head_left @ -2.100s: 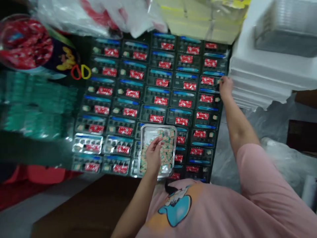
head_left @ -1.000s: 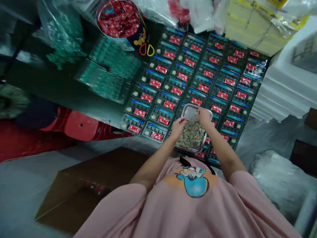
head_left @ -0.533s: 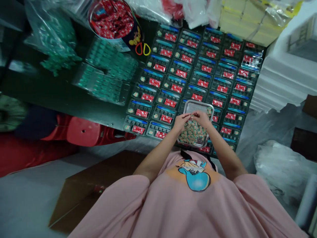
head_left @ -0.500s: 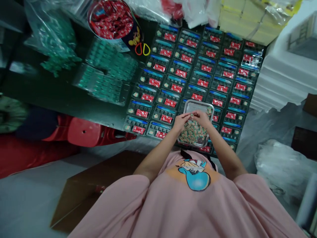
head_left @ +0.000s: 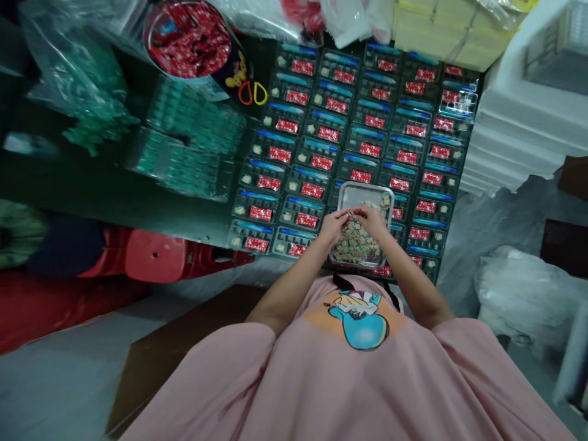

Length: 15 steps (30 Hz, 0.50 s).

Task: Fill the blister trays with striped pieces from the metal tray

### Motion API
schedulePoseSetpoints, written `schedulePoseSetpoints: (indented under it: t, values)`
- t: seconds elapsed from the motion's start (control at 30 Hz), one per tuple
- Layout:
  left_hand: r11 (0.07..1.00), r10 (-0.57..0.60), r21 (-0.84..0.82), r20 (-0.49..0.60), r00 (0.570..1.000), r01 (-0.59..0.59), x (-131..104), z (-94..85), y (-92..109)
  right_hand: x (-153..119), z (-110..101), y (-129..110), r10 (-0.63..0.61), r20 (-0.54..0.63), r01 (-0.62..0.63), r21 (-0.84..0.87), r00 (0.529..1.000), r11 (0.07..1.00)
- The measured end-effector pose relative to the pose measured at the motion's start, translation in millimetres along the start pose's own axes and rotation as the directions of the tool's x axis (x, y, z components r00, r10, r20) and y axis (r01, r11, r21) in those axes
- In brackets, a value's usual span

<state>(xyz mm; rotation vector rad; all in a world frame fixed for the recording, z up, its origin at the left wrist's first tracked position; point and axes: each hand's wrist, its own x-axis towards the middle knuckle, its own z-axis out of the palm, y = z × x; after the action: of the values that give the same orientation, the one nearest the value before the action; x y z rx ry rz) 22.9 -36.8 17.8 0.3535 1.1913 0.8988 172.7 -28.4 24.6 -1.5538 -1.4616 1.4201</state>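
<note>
A metal tray point(head_left: 343, 195) filled with small beige-and-green pieces point(head_left: 356, 245) rests on the rows of packed plastic trays point(head_left: 321, 162). Over it my left hand point(head_left: 336, 224) and my right hand point(head_left: 370, 220) meet fingertip to fingertip. Both hands are pinched closed around a small item between them, too small to identify. Each plastic tray around them holds a blue pen, a red patterned packet and, in many, a small pale piece.
A tub of red packets point(head_left: 151, 52), scissors with red and yellow handles point(head_left: 253, 93) and green plastic parts point(head_left: 193, 135) lie at the back left. White foam sheets point(head_left: 509, 141) stand right; a red stool point(head_left: 154, 254) is left.
The whole view has shifted slightly. Both hands remain together over the metal tray, with only small finger movements.
</note>
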Motion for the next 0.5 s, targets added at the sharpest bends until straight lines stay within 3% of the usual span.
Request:
schedulePoseSetpoints:
  t: [0.13,0.23,0.4,0.5]
  values:
    - [0.999,-0.008,0.033,-0.002,1.000,0.008,-1.0,-1.1,1.9,-3.0,1.6,0.5,0.012,0.032,-0.013,0.029,0.999,1.000]
    - [0.999,-0.013,0.032,-0.029,1.000,0.014,-2.0,-3.3,4.4,3.2,-13.4,3.3,0.026,0.022,-0.025,-0.038,0.999,0.999]
    - [0.997,-0.070,-0.015,-0.034,0.997,0.070,-6.9,-10.6,11.3,26.9,-56.7,10.9,0.070,-0.222,-0.154,-0.391,0.973,0.907]
    - [0.996,-0.081,-0.033,-0.035,0.996,0.080,-11.2,-13.6,15.6,39.6,-65.9,15.6,0.105,-0.196,-0.200,-0.572,0.975,0.796]
